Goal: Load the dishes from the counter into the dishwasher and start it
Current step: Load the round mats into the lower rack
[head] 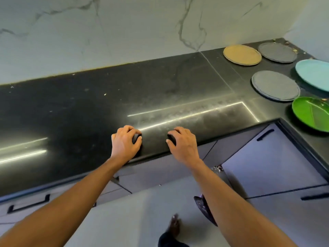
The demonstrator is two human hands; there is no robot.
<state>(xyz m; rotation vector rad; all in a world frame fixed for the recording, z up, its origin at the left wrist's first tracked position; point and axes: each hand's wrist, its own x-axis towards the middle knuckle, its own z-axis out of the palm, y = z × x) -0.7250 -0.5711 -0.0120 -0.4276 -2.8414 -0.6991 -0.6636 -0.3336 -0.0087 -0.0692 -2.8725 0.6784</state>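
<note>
Both of my hands rest on the front edge of the black counter (89, 107). My left hand (125, 143) and my right hand (183, 146) lie palm down with fingers curled, thumb apart from the fingers, and nothing visibly in them. Several plates lie flat at the counter's right end, well away from my hands: a tan plate (242, 55), a dark grey plate (277, 52), a lighter grey plate (275, 85), a teal plate (313, 73) and a green plate (311, 113) nearest the edge. No dishwasher can be told apart among the fronts below.
A marble wall (124, 32) backs the counter. Under the counter are grey cabinet fronts (270, 163) with black handles (28, 205). My foot (175, 225) stands on the grey floor. Crumbs lie in the far right corner.
</note>
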